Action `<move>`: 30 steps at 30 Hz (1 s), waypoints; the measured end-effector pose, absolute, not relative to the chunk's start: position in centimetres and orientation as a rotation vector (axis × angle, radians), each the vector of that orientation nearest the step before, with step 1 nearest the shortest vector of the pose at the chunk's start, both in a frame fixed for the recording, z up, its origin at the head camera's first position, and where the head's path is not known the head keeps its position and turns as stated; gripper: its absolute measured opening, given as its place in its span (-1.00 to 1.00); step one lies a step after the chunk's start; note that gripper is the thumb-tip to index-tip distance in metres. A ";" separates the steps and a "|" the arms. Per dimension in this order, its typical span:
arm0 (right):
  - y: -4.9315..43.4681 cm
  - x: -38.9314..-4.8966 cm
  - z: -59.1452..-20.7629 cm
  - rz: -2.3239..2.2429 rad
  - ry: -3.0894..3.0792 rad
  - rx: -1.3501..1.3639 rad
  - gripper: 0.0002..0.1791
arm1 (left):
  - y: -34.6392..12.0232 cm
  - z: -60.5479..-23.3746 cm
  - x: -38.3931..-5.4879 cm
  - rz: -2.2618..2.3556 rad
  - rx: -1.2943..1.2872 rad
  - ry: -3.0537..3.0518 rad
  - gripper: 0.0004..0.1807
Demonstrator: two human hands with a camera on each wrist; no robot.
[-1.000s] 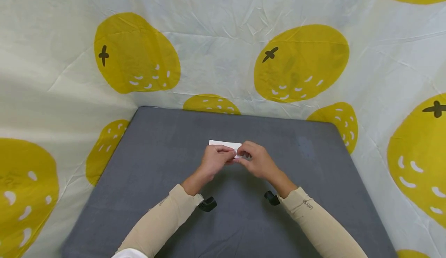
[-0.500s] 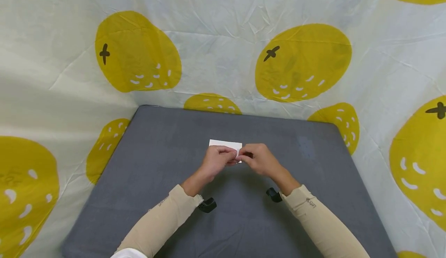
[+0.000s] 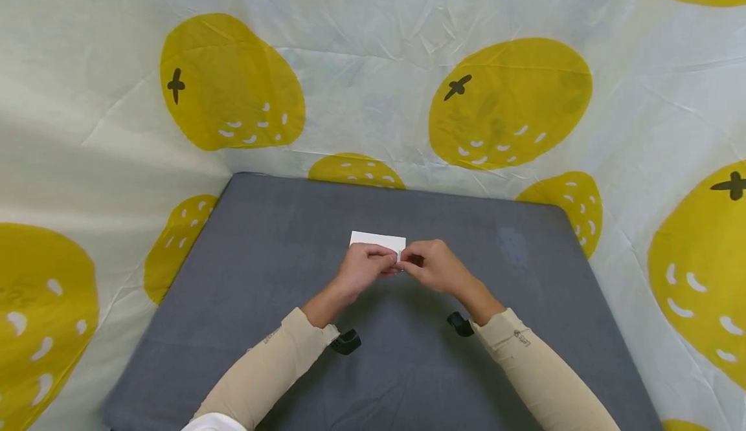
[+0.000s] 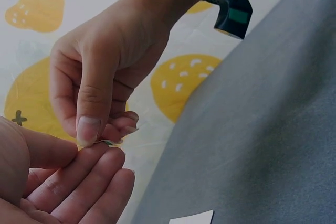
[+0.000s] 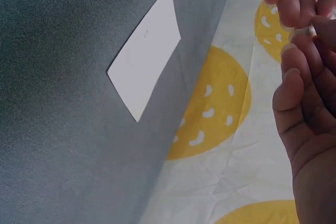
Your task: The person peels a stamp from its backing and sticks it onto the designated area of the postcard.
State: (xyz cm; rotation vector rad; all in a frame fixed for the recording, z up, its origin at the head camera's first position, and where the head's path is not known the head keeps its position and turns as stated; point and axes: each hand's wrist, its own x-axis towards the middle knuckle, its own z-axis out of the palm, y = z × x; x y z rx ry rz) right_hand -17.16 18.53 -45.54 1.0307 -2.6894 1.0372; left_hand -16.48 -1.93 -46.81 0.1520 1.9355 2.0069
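Observation:
In the head view, my left hand (image 3: 362, 268) and right hand (image 3: 436, 266) meet fingertip to fingertip above the table. Between them is a tiny thin piece (image 4: 108, 142), pale with a bit of green, mostly hidden by the fingers; its kind is too small to tell. The right thumb and fingers pinch it, and the left thumb and index finger hold it from the other side. A white rectangular card (image 3: 377, 239) lies flat on the table just beyond the hands, partly covered by them in the head view. The right wrist view shows this card (image 5: 144, 53) apart from both hands, with a small faint mark on it.
A grey cloth-covered table (image 3: 291, 224) spreads under both arms. White curtain (image 3: 361, 94) with yellow fruit prints encloses its back and sides. Dark wrist cameras (image 3: 346, 342) hang by both cuffs.
The right thumb and fingers have drawn closer together at the tiny piece, and the right hand has shifted slightly. My left hand has stayed nearly still; the head view has tilted a little.

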 end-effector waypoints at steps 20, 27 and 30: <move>19.2 -17.4 -45.4 1.199 -2.746 1.054 -0.93 | -2.0 -47.0 -16.6 1.986 0.181 1.894 -0.75; 19.1 -17.4 -45.5 1.212 -2.743 1.060 -0.92 | -2.0 -47.2 -16.6 1.976 0.159 1.925 -0.74; 19.1 -17.3 -45.6 1.231 -2.764 1.043 -0.97 | -1.9 -47.3 -16.6 1.972 0.135 1.943 -0.75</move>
